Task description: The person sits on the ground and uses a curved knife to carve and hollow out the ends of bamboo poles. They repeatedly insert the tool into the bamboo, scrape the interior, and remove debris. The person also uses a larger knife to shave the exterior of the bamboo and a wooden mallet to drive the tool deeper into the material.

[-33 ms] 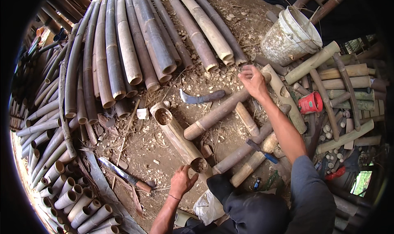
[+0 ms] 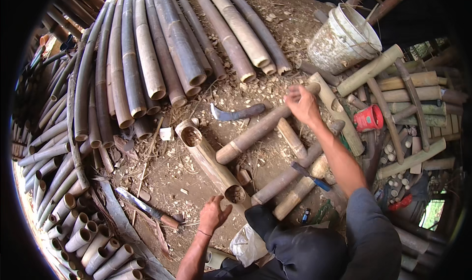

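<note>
Left hand (image 2: 213, 215), grip wide, beside the notched bamboo (image 2: 212, 163); right hand (image 2: 302, 104), loosely spread, over a pole (image 2: 255, 132); red bucket (image 2: 365, 121), any lettering unreadable from here

"Where's your right hand?"

"My right hand (image 2: 304, 105) is over the far part of a brown bamboo pole (image 2: 253, 134), fingers parted; whether it touches, I can't tell."

"And the other?"

"My left hand (image 2: 212, 217) has its thumb held out, close beside the near end of a pale bamboo length (image 2: 211, 163) with an opening toward each end and chips inside."

"What's around you?"

"A hooked knife (image 2: 238, 114) lies ahead, a straight knife (image 2: 147, 208) to my left. A blue-handled tool (image 2: 320, 183) lies to the right. Farther off stand a grimy white bucket (image 2: 337, 44) and a red container (image 2: 368, 118)."
</note>
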The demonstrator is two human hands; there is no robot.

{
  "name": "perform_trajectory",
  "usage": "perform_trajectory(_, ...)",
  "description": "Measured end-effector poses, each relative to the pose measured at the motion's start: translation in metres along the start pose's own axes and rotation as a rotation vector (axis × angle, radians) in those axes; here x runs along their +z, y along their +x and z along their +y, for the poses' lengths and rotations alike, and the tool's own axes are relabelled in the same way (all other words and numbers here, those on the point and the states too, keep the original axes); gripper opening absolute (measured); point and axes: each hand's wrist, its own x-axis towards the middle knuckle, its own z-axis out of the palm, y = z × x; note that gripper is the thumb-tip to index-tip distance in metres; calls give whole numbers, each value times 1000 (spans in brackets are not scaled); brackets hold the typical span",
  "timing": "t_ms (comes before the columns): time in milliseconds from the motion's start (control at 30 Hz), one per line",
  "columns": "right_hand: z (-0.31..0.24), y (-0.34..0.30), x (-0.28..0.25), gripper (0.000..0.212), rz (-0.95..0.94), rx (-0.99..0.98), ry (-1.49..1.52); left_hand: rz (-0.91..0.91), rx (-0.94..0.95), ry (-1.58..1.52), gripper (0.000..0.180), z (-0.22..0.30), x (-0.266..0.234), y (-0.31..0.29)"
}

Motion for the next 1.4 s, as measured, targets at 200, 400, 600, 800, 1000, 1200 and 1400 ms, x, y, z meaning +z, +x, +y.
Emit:
perform_trajectory(200,118,-200,-36,42,-204,251,-543,35,-24,73,44,-32,1,-7)
perform_trajectory(400,212,-284,6,37,14,-13,-512,-43,-21,54,48,-48,12,-19)
perform_trajectory(600,251,-367,9,31,67,239,-91,67,-125,146,51,-68,-15,-53)
perform_trajectory(800,254,-457,-48,56,-291,638,-522,108,-251,225,50,-86,-27,-80)
perform_trajectory(1000,198,-357,56,83,74,671,221,64,-149,191,49,-91,-7,-72)
perform_trajectory(1200,207,-297,87,101,233,1033,572,151,-45,70,46,-23,-16,-72)
perform_trajectory(1400,181,-320,-34,96,423,871,589,165,-142,80,50,-80,-40,-66)
